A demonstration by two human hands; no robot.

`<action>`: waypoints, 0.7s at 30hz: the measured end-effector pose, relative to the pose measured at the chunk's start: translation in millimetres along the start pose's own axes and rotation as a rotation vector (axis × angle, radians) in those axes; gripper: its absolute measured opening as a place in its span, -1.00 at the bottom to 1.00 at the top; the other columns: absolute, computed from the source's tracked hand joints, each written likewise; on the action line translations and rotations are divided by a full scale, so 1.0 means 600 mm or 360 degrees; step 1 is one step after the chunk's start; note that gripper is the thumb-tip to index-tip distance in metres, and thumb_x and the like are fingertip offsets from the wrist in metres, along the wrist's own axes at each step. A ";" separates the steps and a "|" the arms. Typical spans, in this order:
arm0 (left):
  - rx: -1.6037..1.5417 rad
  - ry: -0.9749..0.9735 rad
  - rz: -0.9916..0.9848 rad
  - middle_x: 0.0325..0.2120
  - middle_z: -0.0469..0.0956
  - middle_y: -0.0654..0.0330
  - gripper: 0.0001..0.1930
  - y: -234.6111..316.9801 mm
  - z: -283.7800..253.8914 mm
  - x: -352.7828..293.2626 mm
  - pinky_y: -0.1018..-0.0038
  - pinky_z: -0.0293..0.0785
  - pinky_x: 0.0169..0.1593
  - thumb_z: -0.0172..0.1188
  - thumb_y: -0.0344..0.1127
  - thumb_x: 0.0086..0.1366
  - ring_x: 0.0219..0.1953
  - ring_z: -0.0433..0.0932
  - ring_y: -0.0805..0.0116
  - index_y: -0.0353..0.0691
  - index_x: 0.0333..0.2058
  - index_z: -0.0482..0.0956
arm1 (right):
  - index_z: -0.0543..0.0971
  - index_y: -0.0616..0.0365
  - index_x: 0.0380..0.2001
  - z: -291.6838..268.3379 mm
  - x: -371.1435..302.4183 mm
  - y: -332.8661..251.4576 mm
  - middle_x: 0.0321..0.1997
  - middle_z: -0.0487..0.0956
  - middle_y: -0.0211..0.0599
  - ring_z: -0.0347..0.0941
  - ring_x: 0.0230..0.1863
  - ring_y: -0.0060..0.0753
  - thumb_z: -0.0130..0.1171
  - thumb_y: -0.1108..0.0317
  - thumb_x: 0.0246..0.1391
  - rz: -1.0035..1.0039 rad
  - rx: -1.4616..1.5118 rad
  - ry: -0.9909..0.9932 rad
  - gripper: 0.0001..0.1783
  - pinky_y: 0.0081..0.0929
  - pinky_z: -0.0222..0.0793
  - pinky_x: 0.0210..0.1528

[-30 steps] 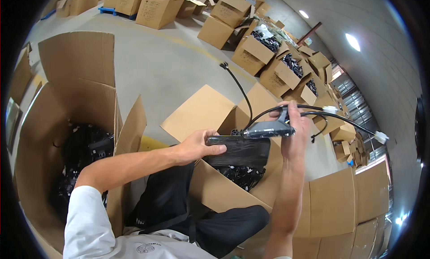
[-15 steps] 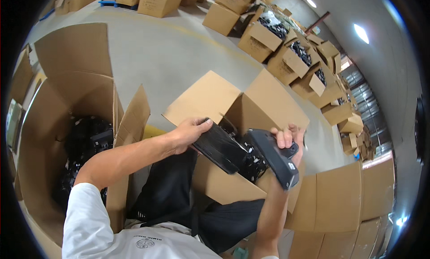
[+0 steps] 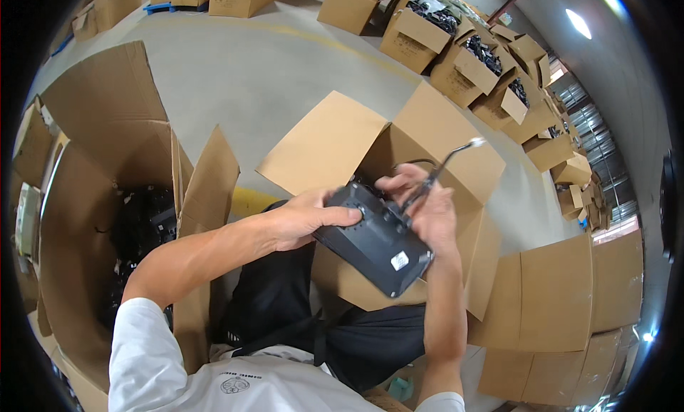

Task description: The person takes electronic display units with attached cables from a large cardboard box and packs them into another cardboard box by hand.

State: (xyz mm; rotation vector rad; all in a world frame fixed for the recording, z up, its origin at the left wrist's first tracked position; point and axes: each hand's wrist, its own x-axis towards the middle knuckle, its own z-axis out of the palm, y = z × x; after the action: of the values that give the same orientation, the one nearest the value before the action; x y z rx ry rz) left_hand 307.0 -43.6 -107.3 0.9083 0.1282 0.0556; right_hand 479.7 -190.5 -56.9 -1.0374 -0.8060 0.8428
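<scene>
A: What is the left hand (image 3: 303, 218) doing?

B: It's closed on the flat, rectangular black plastic device (image 3: 374, 244) in the middle of the frame, thumb pressed on the upper face. The device is tilted, with a small white label (image 3: 400, 261) toward its lower end.

A: And the right hand (image 3: 434, 216)?

B: Just right of centre, blurred, fingers half curled by the thin black cable (image 3: 443, 165). I can't tell whether it grips it. The cable rises to a pale connector (image 3: 477, 142).

A: Containers?

B: Beyond and beneath the device is an open brown cardboard box (image 3: 324, 134), smooth flaps spread; its contents are mostly hidden. At the left, a tall, creased brown carton (image 3: 103, 91) holds a heap of jumbled black plastic parts (image 3: 146, 223).

A: Upper right?

B: A row of open cardboard boxes (image 3: 410, 48), several filled with tangled black items (image 3: 445, 21).
</scene>
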 end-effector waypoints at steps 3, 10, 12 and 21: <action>-0.0067 0.0152 0.0133 -0.04 0.54 0.16 -0.46 0.009 0.004 0.006 0.38 0.46 0.12 0.34 -0.16 0.30 0.02 0.53 0.40 -0.27 0.14 0.39 | 0.34 0.29 0.27 -0.070 -0.040 0.016 0.16 0.49 -0.05 0.40 0.21 -0.23 -0.15 -0.10 0.41 -0.0042 0.0021 0.0339 -0.33 -0.29 0.23 0.35; -0.0164 0.0447 0.0204 -0.23 0.61 0.27 -0.49 0.076 0.061 0.106 0.37 0.51 -0.01 -0.05 0.18 0.46 -0.12 0.56 0.47 -0.18 -0.04 0.50 | 0.33 0.33 0.23 -0.025 -0.025 -0.042 -0.05 0.48 -0.23 0.38 -0.05 -0.49 0.17 0.20 0.27 -0.0522 -0.1222 0.0509 -0.42 -0.52 0.33 0.08; -0.0110 0.0717 0.0275 -0.34 0.61 0.27 -0.59 0.098 0.086 0.141 0.29 0.53 -0.18 0.06 0.09 0.40 -0.28 0.57 0.39 -0.19 -0.21 0.55 | 0.34 0.34 0.21 -0.027 -0.008 -0.073 -0.10 0.51 -0.24 0.40 -0.08 -0.51 0.16 0.16 0.29 -0.0501 -0.1161 0.0578 -0.42 -0.51 0.35 0.05; 0.0087 0.0600 0.0099 -0.37 0.59 0.25 -0.66 0.117 0.137 0.230 0.31 0.52 -0.15 -0.02 0.00 0.34 -0.29 0.58 0.36 -0.15 -0.22 0.53 | 0.43 0.36 0.11 -0.132 0.000 -0.101 -0.08 0.54 -0.28 0.43 -0.06 -0.53 0.19 0.07 0.29 -0.0472 -0.0831 0.0645 -0.44 -0.56 0.36 0.06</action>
State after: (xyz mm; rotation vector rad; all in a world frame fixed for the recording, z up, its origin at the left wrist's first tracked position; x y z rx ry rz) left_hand 455.4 -50.7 -13.9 0.9493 0.4535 0.2825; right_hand 561.1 -237.9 -23.7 -1.4442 -0.8189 0.1499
